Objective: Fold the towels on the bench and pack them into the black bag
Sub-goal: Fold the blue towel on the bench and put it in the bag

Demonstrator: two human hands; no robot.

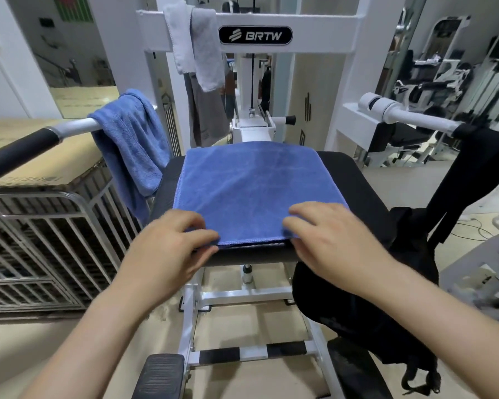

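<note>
A blue towel (254, 182) lies flat, folded over, on the black padded bench seat (360, 191). My left hand (170, 249) pinches its near left corner at the seat's front edge. At the near right corner my right hand (329, 240) holds the edge between thumb and fingers. A second blue towel (130, 145) hangs over the left handle bar. A white-grey towel (196, 44) is draped over the machine's top crossbar. The black bag (386, 298) hangs by its strap from the right handle, just right of the seat and below it.
The white machine frame (323, 27) rises behind the seat. A metal cage (41, 240) topped with cardboard stands at the left. Footrest bars (251, 352) and a pedal (159, 375) lie below the seat. More gym machines stand at the far right.
</note>
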